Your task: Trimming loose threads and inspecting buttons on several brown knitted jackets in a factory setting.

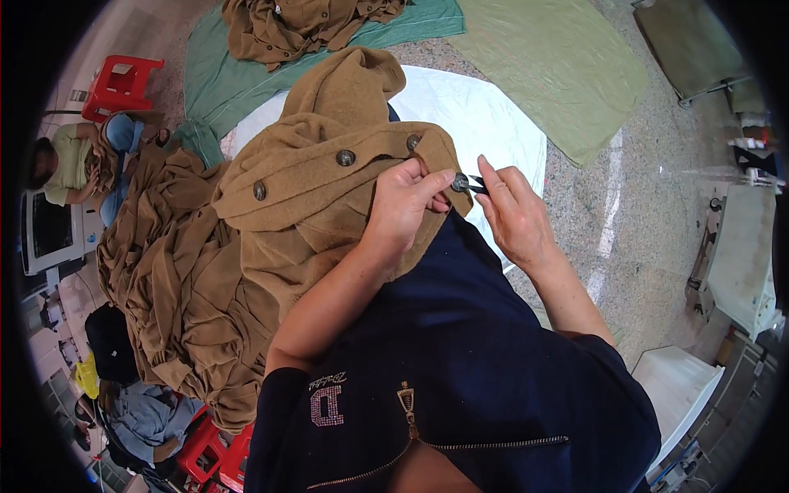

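A brown wool coat point(316, 185) lies across my lap, with several dark round buttons along its front band. My left hand point(400, 201) pinches the band's edge between thumb and fingers, right beside the end button point(459, 182). In my right hand point(518, 215) is a small pair of dark thread snips point(477, 186), mostly covered by the fingers. Their tips point left and lie against or very near that button; whether they touch thread cannot be seen. Another button point(345, 158) shows farther left on the band.
A large heap of brown garments point(181, 279) lies at my left, and more brown coats point(300, 29) rest on a green cloth point(222, 74) ahead. White sheeting point(493, 115) covers floor beyond my knees. Red stools point(122, 86) and another person point(74, 160) are at the left.
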Tool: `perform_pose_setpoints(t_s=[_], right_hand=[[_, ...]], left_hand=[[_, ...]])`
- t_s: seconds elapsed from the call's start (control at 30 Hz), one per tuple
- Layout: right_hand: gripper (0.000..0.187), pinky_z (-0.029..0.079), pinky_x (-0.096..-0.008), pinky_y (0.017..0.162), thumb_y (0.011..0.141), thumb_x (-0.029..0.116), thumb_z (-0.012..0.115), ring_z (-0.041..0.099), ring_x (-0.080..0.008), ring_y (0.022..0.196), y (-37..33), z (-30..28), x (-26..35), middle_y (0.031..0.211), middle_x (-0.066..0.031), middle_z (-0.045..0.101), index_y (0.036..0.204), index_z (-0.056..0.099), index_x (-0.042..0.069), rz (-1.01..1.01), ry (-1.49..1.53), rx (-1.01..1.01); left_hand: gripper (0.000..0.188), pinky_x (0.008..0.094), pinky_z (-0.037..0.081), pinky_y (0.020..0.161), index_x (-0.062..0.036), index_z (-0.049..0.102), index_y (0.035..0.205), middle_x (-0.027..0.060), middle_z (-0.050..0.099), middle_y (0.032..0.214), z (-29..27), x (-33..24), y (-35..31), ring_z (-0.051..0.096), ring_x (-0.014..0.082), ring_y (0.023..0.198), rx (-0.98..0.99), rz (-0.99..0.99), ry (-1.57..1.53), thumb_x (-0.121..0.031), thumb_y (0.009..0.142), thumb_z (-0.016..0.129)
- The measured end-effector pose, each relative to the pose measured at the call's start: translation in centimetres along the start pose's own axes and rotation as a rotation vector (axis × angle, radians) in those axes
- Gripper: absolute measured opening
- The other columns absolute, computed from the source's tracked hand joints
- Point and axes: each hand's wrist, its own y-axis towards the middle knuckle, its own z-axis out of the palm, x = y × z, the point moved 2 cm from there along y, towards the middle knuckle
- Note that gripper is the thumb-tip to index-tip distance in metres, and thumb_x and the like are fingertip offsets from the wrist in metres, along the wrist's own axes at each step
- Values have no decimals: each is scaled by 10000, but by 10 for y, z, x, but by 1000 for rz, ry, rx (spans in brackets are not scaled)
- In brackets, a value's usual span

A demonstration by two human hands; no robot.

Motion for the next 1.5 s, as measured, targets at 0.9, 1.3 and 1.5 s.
perform_pose_setpoints(t_s=[0.9, 1.3, 1.5], right_hand=[[373, 489, -380, 655, 787, 16, 687, 573, -284, 782, -2, 14, -3, 856, -119, 543, 1147, 606, -35, -102, -27, -104], [298, 493, -374, 646, 820, 4, 656, 585, -288, 772, -3, 20, -5, 852, -127, 557, 1113, 619, -33, -72, 29, -146], [230, 471, -298, 725, 937, 82, 564, 594, -205, 785, 3, 25, -17, 889, -131, 588, 1139, 614, -15, 209, 460, -131]], left_hand=[[135, 218, 466, 578, -21, 614, 809, 12, 587, 707, 1, 5, 4, 544, 76, 610, -57, -1, -7, -119, 872, 684], [132, 209, 465, 570, -22, 615, 804, 20, 598, 710, 2, 5, 5, 553, 72, 612, -47, 5, 6, -113, 870, 684], [141, 209, 472, 572, -20, 624, 803, 19, 607, 712, 5, 6, 4, 566, 74, 620, -26, 23, 18, -125, 879, 679]])
